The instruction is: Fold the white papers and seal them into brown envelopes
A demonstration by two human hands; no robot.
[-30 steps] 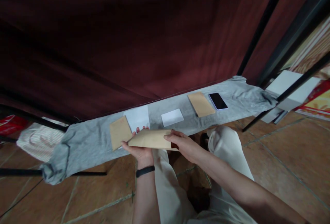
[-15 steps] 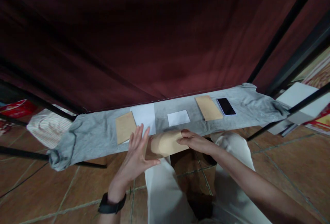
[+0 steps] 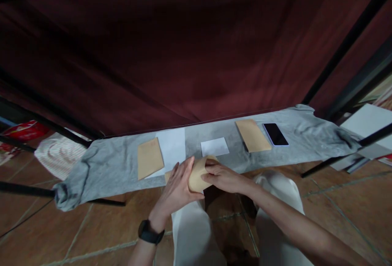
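Note:
A brown paper envelope [image 3: 199,175] is bowed into a curve between my two hands at the front edge of the cloth. Its left part is covered by my left hand [image 3: 181,184], the fingers over the back and the thumb along the near side. At the other end, my right hand [image 3: 222,175] grips the paper with its fingertips tucked over the upper edge. Just beyond lies a small white card [image 3: 214,147]. Left of it, a second brown envelope [image 3: 150,158] overlaps a white sheet [image 3: 174,145].
Grey cloth [image 3: 113,164] covers a narrow bench. Another brown envelope [image 3: 253,135] and a phone [image 3: 276,134] lie on its right side. Dark red fabric [image 3: 190,54] hangs behind, between black frame bars [image 3: 349,41]. My knees are below the front edge.
My left hand has moved right and closed over the envelope, which has gone from a long, gently curved shape to a tighter bend. My right hand keeps its hold. The view has shifted slightly.

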